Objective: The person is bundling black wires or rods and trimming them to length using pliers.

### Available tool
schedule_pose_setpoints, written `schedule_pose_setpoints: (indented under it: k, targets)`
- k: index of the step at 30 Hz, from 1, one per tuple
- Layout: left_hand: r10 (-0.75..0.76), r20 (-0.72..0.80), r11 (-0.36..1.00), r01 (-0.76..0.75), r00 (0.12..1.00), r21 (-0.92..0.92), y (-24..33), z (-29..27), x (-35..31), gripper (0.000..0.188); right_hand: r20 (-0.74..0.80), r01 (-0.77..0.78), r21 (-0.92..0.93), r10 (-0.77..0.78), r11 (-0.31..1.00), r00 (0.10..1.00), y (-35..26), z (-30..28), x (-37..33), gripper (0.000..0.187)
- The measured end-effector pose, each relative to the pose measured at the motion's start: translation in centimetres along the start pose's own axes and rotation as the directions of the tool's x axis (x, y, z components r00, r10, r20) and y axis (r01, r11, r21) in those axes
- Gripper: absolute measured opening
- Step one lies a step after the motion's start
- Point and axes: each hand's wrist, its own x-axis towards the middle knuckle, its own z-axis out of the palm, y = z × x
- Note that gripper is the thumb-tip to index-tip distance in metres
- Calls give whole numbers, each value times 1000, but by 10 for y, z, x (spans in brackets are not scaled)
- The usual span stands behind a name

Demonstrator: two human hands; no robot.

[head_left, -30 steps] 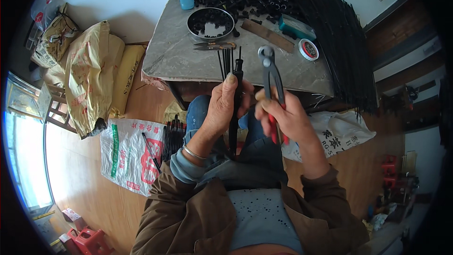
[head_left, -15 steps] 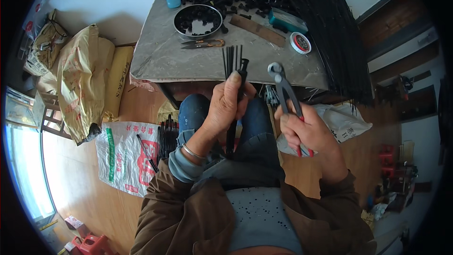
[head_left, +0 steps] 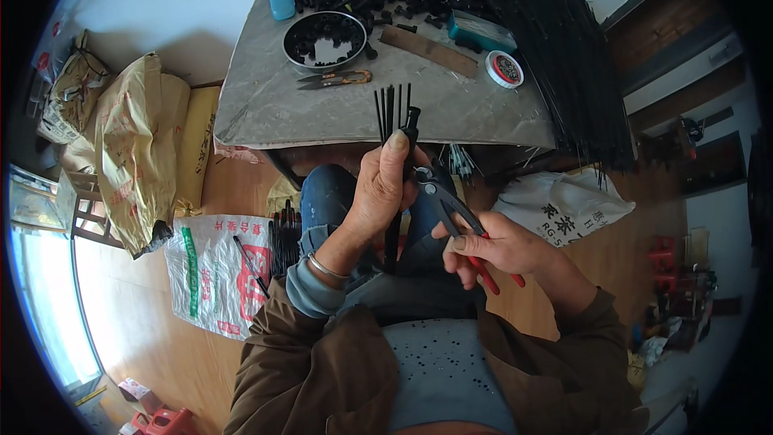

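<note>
My left hand point(head_left: 377, 189) is closed round several thin black rods point(head_left: 388, 109) and a thicker black stick with a knobbed top point(head_left: 412, 117). The ends stand up above my thumb, and a dark shaft hangs below my fist over my lap. My right hand point(head_left: 506, 243) grips pincers point(head_left: 444, 199) with dark metal jaws and red handle ends. Their head lies right beside my left fingers, by the black stick; whether the jaws bite on it I cannot make out.
Before me stands a grey table point(head_left: 266, 117). On it are a round pan point(head_left: 360, 50) of black parts, scissors point(head_left: 338, 79), a flat strip point(head_left: 427, 51), a small round tin point(head_left: 505, 70), a teal box point(head_left: 481, 32) and heaped black rods point(head_left: 555, 72). Sacks point(head_left: 133, 137) stand left.
My right hand has brought the pincers left and down, from apart to beside my left fingers. My left hand keeps its hold on the rods.
</note>
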Motion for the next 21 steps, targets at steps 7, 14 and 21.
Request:
schedule_pose_setpoints:
  k: [7,14,21]
  targets:
    - [-20,-5,1000,20,1000,-16,-1,1,0,61,58,9,53,-12,999,998,0,-3,-3,26]
    - [11,-69,999,-8,998,54,1,7,-2,65,-172,120,-629,-288,768,942,3,-10,9,13]
    - [-14,-4,1000,14,1000,-25,-3,0,5,64,-215,-187,-364,113,913,970,-22,-2,6,14]
